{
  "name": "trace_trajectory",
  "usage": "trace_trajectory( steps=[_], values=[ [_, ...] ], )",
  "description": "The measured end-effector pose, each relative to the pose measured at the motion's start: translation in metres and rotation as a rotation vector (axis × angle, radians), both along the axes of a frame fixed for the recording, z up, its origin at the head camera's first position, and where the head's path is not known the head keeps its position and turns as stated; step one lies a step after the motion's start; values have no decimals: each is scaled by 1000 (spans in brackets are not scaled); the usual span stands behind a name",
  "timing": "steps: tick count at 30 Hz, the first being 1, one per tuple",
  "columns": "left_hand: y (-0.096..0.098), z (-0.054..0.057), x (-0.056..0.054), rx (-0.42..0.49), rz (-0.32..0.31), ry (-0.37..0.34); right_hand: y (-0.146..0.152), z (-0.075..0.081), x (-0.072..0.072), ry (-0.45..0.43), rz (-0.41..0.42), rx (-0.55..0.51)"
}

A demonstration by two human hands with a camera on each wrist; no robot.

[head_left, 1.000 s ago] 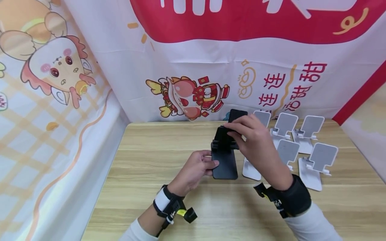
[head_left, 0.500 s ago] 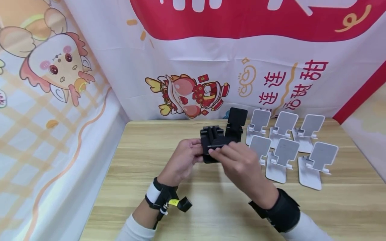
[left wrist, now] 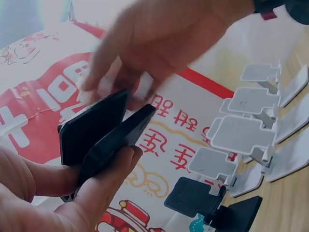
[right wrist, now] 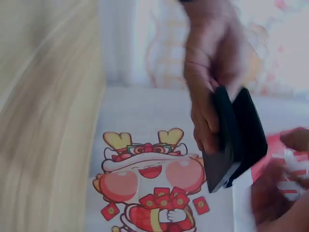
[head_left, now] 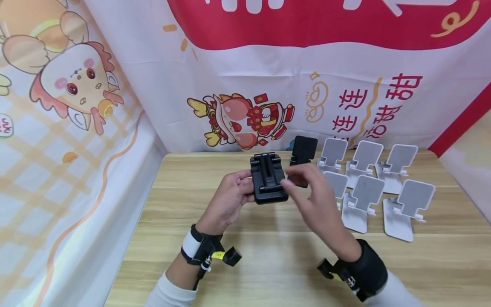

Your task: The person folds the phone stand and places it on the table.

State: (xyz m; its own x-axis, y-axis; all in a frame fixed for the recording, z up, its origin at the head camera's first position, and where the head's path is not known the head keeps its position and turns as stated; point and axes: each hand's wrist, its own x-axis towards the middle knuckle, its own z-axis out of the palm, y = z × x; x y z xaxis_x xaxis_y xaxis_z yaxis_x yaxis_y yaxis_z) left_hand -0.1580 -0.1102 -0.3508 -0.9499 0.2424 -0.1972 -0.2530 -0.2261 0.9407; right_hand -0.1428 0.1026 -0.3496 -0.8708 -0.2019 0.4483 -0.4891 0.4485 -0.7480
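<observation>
My left hand (head_left: 235,192) grips a black folding phone stand (head_left: 266,175) by its left edge, thumb and fingers on either side, held up over the table. Its panel is folded down toward the base; a narrow wedge-shaped gap between the two plates shows in the left wrist view. Beside the stand's right edge, my right hand (head_left: 316,204) has loosely bent fingers, with thumb and forefinger spread apart. The right wrist view shows those blurred fingers a little away from the stand, with nothing between them.
Another black phone stand (head_left: 304,147) stands unfolded at the back, partly behind my right hand. Several white phone stands with grey panels, one at the front right (head_left: 416,198), stand in two rows on the wooden table (head_left: 184,238). A printed cloth (head_left: 238,64) hangs behind the table.
The black stand was unfolded with my right hand on its upper part; its panel has since come down. The stand has moved up and slightly left, and the right fingers have come off it.
</observation>
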Motion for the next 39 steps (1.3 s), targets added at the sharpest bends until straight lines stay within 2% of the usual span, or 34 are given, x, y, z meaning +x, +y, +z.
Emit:
trace_trajectory(
  steps=[2,4,6,8,12,19,22,27,34,36,39],
  values=[
    [2,-1,-1,-1,-7,-4,5,3,-8,-308,2,-83],
    [5,-1,0,-19,-13,-5,9,4,-16,-569,52,-160],
    [7,-2,0,-49,-15,-9,11,3,-20,-735,111,-245],
    [8,-4,0,-75,-20,-15,13,1,-22,-818,151,-309],
    [9,-6,-1,-98,-32,-23,16,0,-24,-853,163,-338],
    [7,-4,-1,30,-62,-38,18,-1,-24,-863,173,-337],
    [7,-3,0,27,-67,-43,19,-1,-24,-877,173,-336],
    [8,-3,0,-76,-71,-52,19,-2,-24,-877,181,-325],
    [9,-5,0,-154,-48,-78,18,-6,-24,-869,165,-295],
    [11,-3,0,-231,-39,-71,18,-7,-24,-864,153,-294],
    [17,0,0,-470,-19,-10,16,-9,-24,-840,123,-289]
  ],
)
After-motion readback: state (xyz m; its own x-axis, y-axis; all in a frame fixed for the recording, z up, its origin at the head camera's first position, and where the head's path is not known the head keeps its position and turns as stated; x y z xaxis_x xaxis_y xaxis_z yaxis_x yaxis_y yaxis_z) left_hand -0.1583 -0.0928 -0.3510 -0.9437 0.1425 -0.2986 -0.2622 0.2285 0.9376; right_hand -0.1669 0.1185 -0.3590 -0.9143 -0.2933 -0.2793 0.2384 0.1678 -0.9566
